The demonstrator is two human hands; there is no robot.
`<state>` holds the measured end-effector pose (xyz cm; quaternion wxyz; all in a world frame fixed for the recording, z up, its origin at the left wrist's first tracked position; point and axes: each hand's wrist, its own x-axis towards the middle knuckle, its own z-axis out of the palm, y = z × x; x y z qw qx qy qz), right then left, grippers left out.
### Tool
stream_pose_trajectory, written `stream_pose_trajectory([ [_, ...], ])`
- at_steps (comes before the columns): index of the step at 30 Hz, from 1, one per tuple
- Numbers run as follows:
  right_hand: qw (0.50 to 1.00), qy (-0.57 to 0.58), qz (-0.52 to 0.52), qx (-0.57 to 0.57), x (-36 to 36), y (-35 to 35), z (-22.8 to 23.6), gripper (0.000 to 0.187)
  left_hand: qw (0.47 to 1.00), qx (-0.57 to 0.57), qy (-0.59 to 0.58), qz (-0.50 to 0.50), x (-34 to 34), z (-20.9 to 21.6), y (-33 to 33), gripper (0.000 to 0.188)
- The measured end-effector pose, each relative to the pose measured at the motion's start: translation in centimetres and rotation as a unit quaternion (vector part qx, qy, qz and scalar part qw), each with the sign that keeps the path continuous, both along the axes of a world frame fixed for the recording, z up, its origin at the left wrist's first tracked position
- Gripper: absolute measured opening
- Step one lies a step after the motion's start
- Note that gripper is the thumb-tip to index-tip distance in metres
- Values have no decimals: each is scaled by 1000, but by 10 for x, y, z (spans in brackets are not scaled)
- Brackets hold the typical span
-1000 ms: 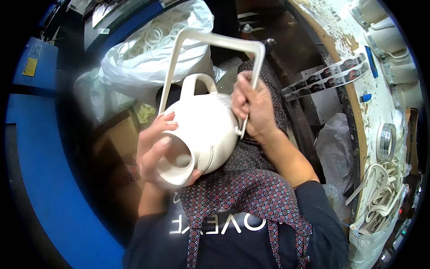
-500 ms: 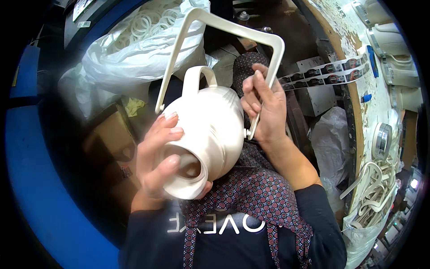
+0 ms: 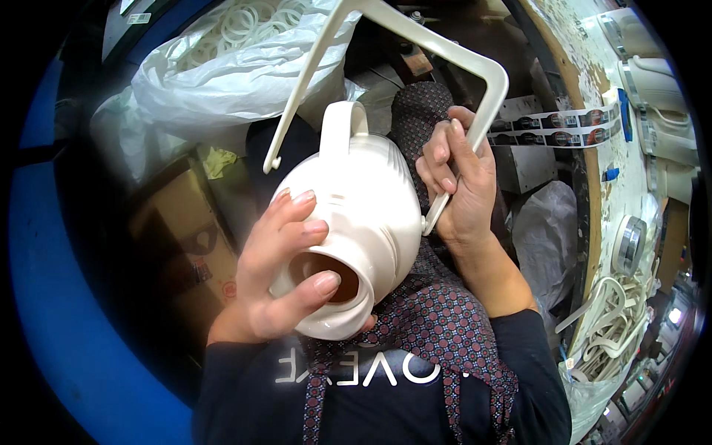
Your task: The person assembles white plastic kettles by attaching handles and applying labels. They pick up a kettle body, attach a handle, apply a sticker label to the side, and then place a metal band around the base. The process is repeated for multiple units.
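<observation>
A white plastic jug body (image 3: 371,196) lies tilted over my lap, its round mouth toward me and its fixed side handle (image 3: 336,136) pointing away. My left hand (image 3: 276,263) grips the neck, thumb across the opening. A white angular swing handle (image 3: 437,43) is held near its right end by my right hand (image 3: 466,185), fingers closed on the bar. That right end meets the jug's side; whether its peg is seated I cannot make out. The handle's left end, with a small peg, stands just off the jug.
A white sack (image 3: 215,81) of translucent rings is at the far left, a cardboard box (image 3: 182,230) below it. Along the right, a paint-worn bench (image 3: 593,193) carries a strip of labels (image 3: 556,127), a tape roll (image 3: 629,245), loose white handles (image 3: 612,319) and more white jug bodies (image 3: 645,78).
The jug and swing handle have shifted slightly right. The handle has swung outward to the right, and its left end now sits farther from the jug's side. Both hands keep their holds.
</observation>
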<state>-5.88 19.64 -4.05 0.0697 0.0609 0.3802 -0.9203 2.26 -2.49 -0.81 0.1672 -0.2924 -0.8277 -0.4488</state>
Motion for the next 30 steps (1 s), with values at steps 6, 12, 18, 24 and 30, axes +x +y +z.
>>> stream_pose_trajectory([
  [6,956,44,148,249,16,-7,-8,26,994,73,76,-32,7,-7,12,65],
  [12,900,337,91,260,4,3,-15,18,953,233,157,110,-24,-30,20,69],
  [18,916,125,90,371,-9,6,1,39,814,436,-384,13,-64,-58,-8,58],
  [24,821,375,75,424,17,3,34,73,737,550,-394,-3,-68,-55,6,45],
  [30,693,476,160,518,40,9,47,76,807,472,-354,9,-55,-67,14,39],
])
